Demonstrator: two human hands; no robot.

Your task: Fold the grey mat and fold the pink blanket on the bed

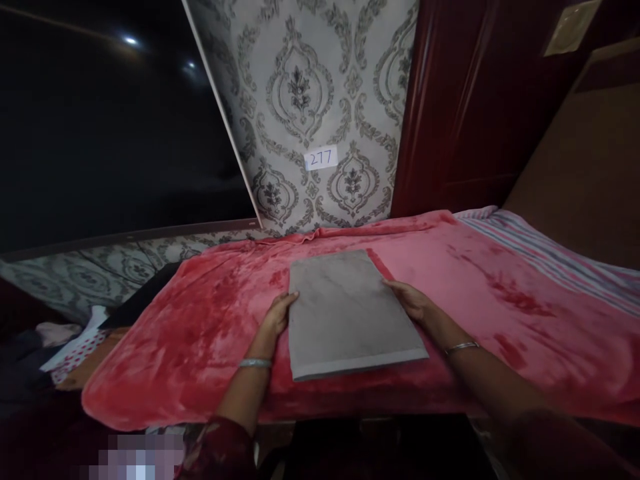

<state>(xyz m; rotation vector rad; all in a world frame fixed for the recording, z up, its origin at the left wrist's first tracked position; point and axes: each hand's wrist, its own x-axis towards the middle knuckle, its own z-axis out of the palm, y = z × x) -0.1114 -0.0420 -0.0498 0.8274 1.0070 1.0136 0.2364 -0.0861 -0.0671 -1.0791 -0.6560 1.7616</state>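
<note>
Here it is, right in front of me: a flat grey rectangle (345,307) of matte, cloth-like material, lying mid-blanket, on the plush red-and-pink blanket (215,293). My left hand (277,315) is at one long side, my right hand (411,303) at the other. Both grips look closed over the edges, thumbs on top, fingers hidden; how hard they squeeze, I can't tell.

I judge it light and fairly soft, likely to sag in the middle, not slippery and hardly fragile. Opposite sides, held halfway along, look like the right places to take hold. And the look of it! Faint darker smudges and shallow creases up top, straight edges, a paler strip (360,364) running along the near end.
</note>
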